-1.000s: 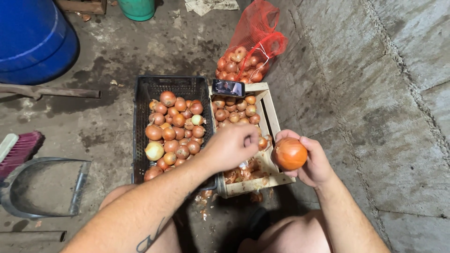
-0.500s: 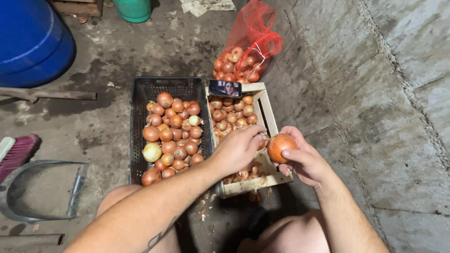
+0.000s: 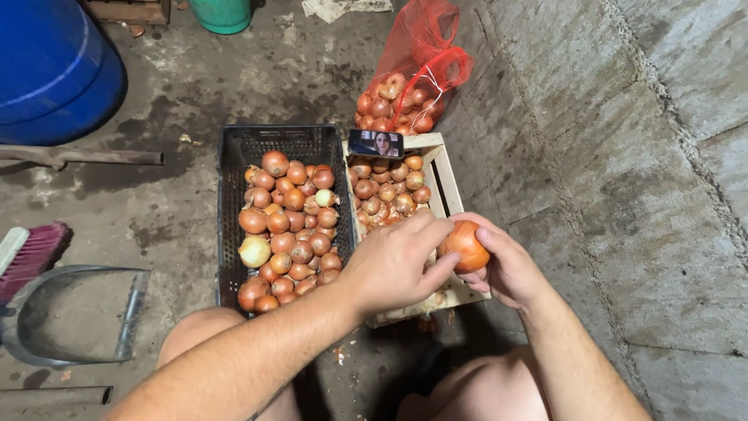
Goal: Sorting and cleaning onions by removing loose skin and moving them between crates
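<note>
Two hands on one onion (image 3: 464, 244): right hand (image 3: 508, 269) cups it from below, fingers curled around it; left hand (image 3: 393, 261) closed against its left side, thumb and fingertips pinching at the skin. Onion held in the air just above the near right corner of the wooden crate (image 3: 441, 181).

Risk: loose dry skin is slick; if the left-hand pinch slips, the onion could roll off the right palm and drop onto the concrete floor (image 3: 234, 78) or into the crate.

Surroundings: black plastic crate (image 3: 234, 156) of onions just left of the left hand. Phone (image 3: 375, 143) propped on the wooden crate's far edge, beyond both hands. Red net sack (image 3: 417, 54) farther beyond. Dustpan (image 3: 74, 312) and brush (image 3: 31, 253) well left. Nothing between hands and crates.
</note>
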